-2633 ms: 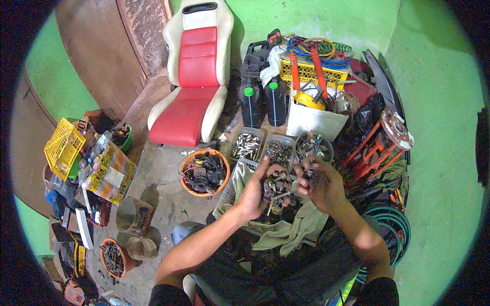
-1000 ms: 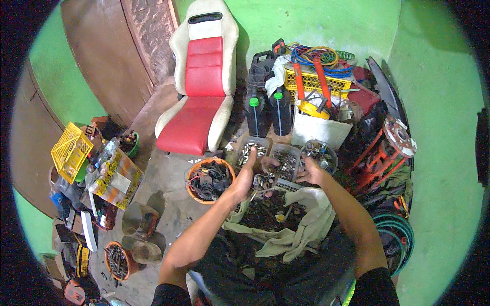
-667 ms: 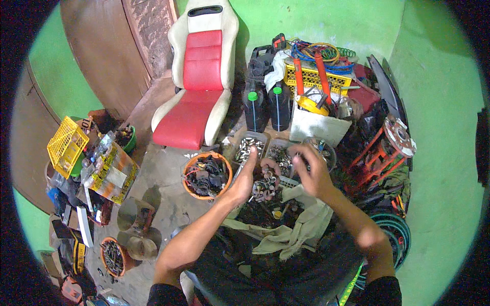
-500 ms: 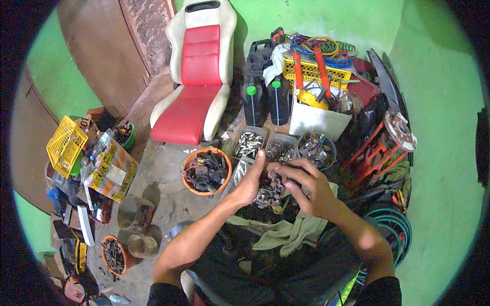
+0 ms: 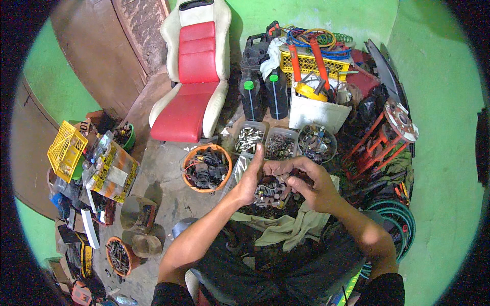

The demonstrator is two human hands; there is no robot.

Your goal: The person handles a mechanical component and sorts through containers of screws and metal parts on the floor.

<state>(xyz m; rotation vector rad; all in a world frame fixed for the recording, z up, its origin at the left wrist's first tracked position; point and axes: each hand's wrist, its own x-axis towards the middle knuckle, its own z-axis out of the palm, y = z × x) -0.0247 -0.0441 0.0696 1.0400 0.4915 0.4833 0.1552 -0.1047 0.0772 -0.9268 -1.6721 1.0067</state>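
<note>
My left hand point(image 5: 249, 179) is held edge-on with its thumb stretched up; its other fingers are mostly hidden. Beside it, my right hand point(image 5: 317, 187) has its fingers curled and thumb drawn in, closed around something small and brownish that I cannot make out. Below and between both hands lies a heap of small metal bolts and fittings point(image 5: 272, 196), partly covered by the fingers. A pale green cloth point(image 5: 288, 230) is spread along the heap's near side, by my lap.
Beyond my hands stand a tub of shiny metal pieces point(image 5: 249, 138), a tub of darker small parts point(image 5: 281, 145) and a round tub point(image 5: 317, 143). An orange bucket point(image 5: 229, 176) of black parts is to the left. A red and white car seat point(image 5: 191, 104) stands behind. Coiled hose point(image 5: 400, 224) lies right.
My right hand's fingers have curled in, and its thumb has closed toward them over the heap. My left hand stays nearly where it was. The whole view has shifted slightly.
</note>
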